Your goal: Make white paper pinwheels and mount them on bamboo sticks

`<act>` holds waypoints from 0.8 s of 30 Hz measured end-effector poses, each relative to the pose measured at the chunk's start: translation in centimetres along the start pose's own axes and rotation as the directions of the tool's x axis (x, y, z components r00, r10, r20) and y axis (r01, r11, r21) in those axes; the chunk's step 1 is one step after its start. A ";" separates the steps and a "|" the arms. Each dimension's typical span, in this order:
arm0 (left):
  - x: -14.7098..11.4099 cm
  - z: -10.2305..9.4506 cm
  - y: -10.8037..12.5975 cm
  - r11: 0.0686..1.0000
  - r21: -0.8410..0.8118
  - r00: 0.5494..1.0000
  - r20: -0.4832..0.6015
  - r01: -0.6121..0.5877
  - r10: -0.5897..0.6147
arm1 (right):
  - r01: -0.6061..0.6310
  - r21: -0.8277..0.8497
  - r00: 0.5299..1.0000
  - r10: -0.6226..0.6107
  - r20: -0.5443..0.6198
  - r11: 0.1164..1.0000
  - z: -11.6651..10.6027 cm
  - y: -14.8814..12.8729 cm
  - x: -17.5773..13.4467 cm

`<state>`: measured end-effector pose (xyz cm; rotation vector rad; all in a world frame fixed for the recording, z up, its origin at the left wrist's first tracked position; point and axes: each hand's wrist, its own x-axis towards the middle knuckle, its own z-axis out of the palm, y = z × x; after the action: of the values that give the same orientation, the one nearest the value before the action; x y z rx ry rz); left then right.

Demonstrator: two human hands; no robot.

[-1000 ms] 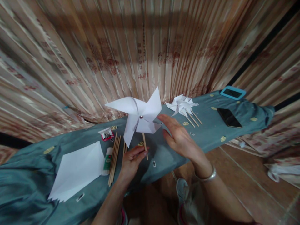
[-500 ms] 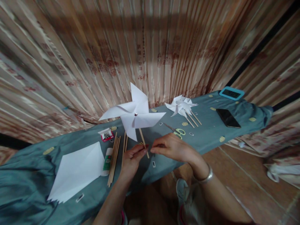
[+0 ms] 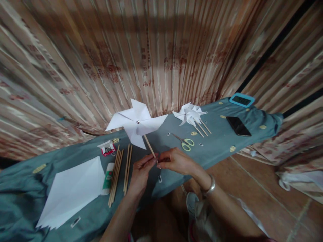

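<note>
A white paper pinwheel (image 3: 135, 129) with a metal pin at its centre leans up and left over the cloth. My left hand (image 3: 142, 169) is closed around the lower part of its wooden stick (image 3: 149, 146). At the stick's bottom end, the fingers of my right hand (image 3: 176, 161) pinch together and appear to grip it too; the very tip is hidden. Green-handled scissors (image 3: 186, 144) lie beyond my right hand. Left of my left hand are several loose wooden sticks (image 3: 116, 178) and a glue stick (image 3: 108, 178).
White paper sheets (image 3: 73, 191) and a small red box of pins (image 3: 108, 148) lie on the green cloth (image 3: 212, 148) at left. Finished pinwheels (image 3: 189, 113), a dark phone (image 3: 238, 126) and a blue-framed device (image 3: 241, 99) are at right. A curtain (image 3: 156, 50) hangs behind.
My right hand has come from beside the stick onto its lower end. The pinwheel now leans further left, its blades slightly turned. The whole view has shifted a little.
</note>
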<state>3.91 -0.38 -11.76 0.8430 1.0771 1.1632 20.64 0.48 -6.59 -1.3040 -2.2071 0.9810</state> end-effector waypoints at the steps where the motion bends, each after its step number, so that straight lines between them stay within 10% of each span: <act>1: 0.1 0.2 -0.1 1.000 -0.005 1.000 0.000 0.003 -0.003 | -0.006 -0.001 1.000 0.006 0.003 1.000 0.1 0.2 0.0; 13: 0.1 1.2 0.3 0.998 -0.062 0.999 -0.018 0.032 -0.033 | -0.138 -0.120 0.988 0.128 -0.087 0.983 -1.1 3.2 -0.6; 24: 0.0 -0.1 0.1 0.999 0.000 0.999 -0.031 0.039 -0.039 | -0.390 -0.253 0.921 0.370 -0.125 0.885 -8.0 10.5 -1.9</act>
<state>3.76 -0.32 -11.68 0.8038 1.1144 1.1463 32.95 5.12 -8.88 -1.9246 -2.1286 0.7524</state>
